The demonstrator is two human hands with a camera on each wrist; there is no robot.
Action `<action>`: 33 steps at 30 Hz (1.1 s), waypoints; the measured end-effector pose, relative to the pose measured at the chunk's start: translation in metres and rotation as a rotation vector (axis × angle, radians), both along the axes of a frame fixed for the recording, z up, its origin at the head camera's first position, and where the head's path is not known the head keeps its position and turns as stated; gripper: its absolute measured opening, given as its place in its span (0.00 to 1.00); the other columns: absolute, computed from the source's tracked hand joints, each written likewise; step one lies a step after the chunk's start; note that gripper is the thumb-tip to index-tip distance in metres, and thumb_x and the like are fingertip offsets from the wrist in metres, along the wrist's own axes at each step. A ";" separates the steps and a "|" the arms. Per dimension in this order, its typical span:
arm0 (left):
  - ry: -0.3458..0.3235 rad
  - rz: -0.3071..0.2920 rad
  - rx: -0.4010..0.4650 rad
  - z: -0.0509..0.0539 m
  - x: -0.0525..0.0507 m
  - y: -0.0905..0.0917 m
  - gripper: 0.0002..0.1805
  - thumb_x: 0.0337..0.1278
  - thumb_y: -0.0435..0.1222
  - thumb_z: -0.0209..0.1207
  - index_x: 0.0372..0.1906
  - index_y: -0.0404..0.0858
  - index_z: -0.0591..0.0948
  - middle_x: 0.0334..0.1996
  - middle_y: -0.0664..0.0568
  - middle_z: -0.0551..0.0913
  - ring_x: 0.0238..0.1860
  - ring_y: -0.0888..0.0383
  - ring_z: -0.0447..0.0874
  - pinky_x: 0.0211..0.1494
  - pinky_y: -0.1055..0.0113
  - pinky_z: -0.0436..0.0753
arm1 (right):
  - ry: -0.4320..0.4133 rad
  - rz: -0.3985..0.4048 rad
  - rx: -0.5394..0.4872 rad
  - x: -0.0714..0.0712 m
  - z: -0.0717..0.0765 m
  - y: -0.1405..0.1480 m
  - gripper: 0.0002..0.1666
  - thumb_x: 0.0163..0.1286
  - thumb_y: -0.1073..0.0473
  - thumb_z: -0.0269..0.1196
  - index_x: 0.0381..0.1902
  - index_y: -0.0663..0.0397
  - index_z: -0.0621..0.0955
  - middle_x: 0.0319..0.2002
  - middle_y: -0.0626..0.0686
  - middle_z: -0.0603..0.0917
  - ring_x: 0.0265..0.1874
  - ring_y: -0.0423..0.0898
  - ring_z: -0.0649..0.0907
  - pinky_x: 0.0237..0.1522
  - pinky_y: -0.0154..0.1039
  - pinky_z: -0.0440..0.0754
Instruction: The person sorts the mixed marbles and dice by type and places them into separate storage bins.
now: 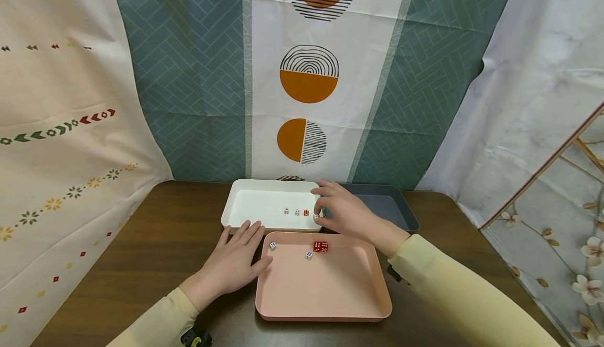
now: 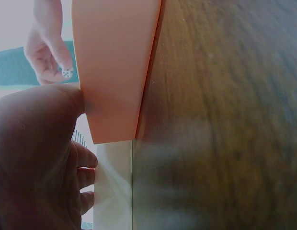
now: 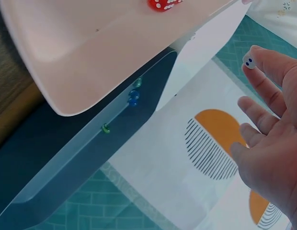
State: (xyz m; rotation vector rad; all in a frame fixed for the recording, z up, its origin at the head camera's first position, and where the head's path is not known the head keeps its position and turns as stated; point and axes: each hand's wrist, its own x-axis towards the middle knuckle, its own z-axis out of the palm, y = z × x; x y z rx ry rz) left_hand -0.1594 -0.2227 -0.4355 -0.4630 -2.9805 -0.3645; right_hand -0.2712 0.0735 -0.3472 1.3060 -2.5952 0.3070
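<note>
Between thumb and index finger my right hand (image 1: 346, 210) pinches a small white die (image 3: 249, 61), over the right end of the white tray (image 1: 255, 185). Two white dice and a red die (image 1: 306, 213) lie in a row in that tray. My left hand (image 1: 231, 263) is spread with straight fingers; its thumb touches the left rim of the pink tray (image 1: 325, 289), and its fingertips are by the white tray's front edge. In the pink tray are a white die (image 1: 272, 245) at the far left corner, another white die (image 1: 309, 255), and two larger red dice (image 1: 321, 247) side by side.
Behind the pink tray, at the right, stands a dark blue tray (image 1: 384, 200), partly behind my right hand. Small blue pieces (image 3: 133, 97) and green pieces (image 3: 106, 128) lie in it. The trays stand on a brown wooden table (image 1: 137, 263), with patterned cloths (image 1: 203, 74) hanging behind.
</note>
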 end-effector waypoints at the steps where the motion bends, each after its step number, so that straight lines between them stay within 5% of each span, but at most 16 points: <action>1: 0.000 0.001 0.000 0.000 0.000 0.000 0.43 0.83 0.59 0.56 0.85 0.33 0.67 0.86 0.39 0.63 0.87 0.38 0.54 0.84 0.27 0.49 | 0.001 0.001 0.001 0.000 0.000 -0.002 0.07 0.71 0.59 0.79 0.36 0.49 0.89 0.71 0.61 0.83 0.82 0.65 0.68 0.83 0.60 0.62; 33: -0.022 0.006 -0.003 0.000 -0.002 -0.001 0.44 0.83 0.60 0.55 0.86 0.34 0.66 0.87 0.41 0.62 0.88 0.39 0.52 0.84 0.28 0.48 | -0.030 -0.020 0.113 -0.027 0.004 -0.060 0.05 0.78 0.56 0.73 0.40 0.49 0.90 0.73 0.59 0.81 0.84 0.61 0.66 0.86 0.56 0.56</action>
